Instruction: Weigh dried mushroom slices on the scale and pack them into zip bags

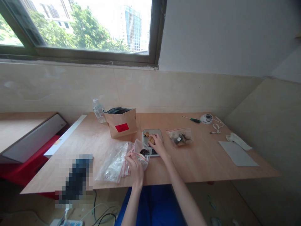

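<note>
At desk point(199, 163) centre, head view: left hand point(135, 164) pinches the mouth of a small zip bag point(141, 152), held open beside the metal tray point(152, 138). Right hand point(158, 144) on the tray, fingers closed round a brown piece point(151, 139). Kraft pouch point(121, 123) behind.

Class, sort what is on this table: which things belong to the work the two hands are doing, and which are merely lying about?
In use:
left hand holding open a small zip bag
right hand on brown pieces
grey tray
pile of empty zip bags

Lying about:
water bottle
brown paper pouch
filled zip bag
screwdriver
grey mat
</note>
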Available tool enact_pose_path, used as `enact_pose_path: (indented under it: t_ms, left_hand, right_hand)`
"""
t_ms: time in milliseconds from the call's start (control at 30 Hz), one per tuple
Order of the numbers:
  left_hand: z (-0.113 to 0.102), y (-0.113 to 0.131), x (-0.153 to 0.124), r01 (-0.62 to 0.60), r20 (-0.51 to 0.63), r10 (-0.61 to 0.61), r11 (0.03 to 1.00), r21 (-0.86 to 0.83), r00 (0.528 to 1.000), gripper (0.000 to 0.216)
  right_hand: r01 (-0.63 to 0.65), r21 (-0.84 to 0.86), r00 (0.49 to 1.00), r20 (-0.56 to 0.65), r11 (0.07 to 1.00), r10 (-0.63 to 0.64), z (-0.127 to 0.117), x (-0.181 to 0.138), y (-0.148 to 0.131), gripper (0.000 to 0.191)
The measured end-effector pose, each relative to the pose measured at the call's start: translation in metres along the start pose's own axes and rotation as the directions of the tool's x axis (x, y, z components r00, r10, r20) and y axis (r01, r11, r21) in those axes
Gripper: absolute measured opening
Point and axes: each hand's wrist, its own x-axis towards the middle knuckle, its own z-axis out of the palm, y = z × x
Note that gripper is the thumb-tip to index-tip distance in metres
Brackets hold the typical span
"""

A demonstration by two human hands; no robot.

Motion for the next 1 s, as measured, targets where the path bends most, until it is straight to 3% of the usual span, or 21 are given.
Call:
enact_pose_path:
  t_ms: [200, 367, 567, 700, 800, 900, 1000]
  left_hand:
    - [0.000, 0.010, 0.001, 0.070, 0.028, -0.070, 0.997, -0.020, 0.997, 0.025]
    - [0.002, 0.013, 0.000, 0.100, 0.033, -0.100, 0.995, -0.022, 0.994, 0.028]
    - [-0.001, 0.016, 0.001, 0.163, 0.000, -0.163, 0.986, -0.022, 0.987, 0.028]
    - [-0.002, 0.014, 0.003, 0.186, -0.018, -0.187, 0.981, -0.052, 0.982, 0.029]
    - [-0.002, 0.012, 0.004, 0.169, -0.040, -0.171, 0.985, -0.046, 0.984, 0.031]
    - [-0.001, 0.011, 0.004, 0.153, -0.059, -0.155, 0.987, -0.042, 0.986, 0.031]
    - [-0.002, 0.010, 0.004, 0.129, -0.034, -0.131, 0.990, -0.058, 0.991, 0.031]
  right_hand:
    - [-0.025, 0.290, 0.992, -0.108, 0.957, 0.059, -0.029, -0.005, -0.032, 0.023]
    - [0.110, 0.343, 0.990, 0.047, 0.933, -0.134, -0.052, -0.009, -0.074, 0.032]
    - [0.214, 0.343, 0.941, 0.179, 0.915, -0.287, -0.052, -0.013, -0.093, 0.053]
    - [0.166, 0.391, 0.976, 0.069, 0.905, -0.208, -0.040, -0.003, -0.082, 0.033]
    - [0.078, 0.260, 0.997, -0.037, 0.962, -0.070, -0.019, 0.013, -0.058, 0.029]
    - [-0.026, 0.017, 1.000, 0.005, 1.000, 0.026, 0.003, 0.027, -0.034, 0.033]
    - [-0.067, -0.058, 0.996, 0.049, 0.996, 0.070, 0.016, 0.033, -0.022, 0.028]
